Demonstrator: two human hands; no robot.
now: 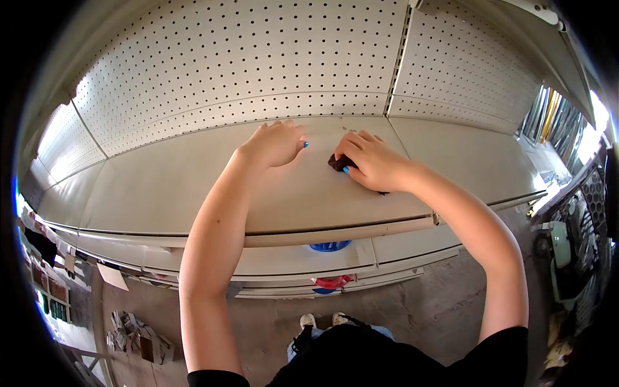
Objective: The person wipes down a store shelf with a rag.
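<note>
My right hand (376, 162) is closed around a dark, crumpled cloth (336, 164) and presses it on the pale shelf (309, 200). Bits of the cloth show by the thumb and below the palm; the rest is hidden under the hand. To the left, my left hand (276, 143) is at the back of the same shelf, palm down, with its fingers apart and nothing visible in it. Its fingertips point toward the perforated back panel (258, 64). Blue polish shows on both thumbnails.
Lower shelves below hold a blue object (330, 246) and a red item (333, 282). Cardboard pieces (151, 345) lie on the concrete floor (400, 316) at left. Long upright strips (547, 116) stand at far right, with a pale green machine-like object (560, 245) nearer.
</note>
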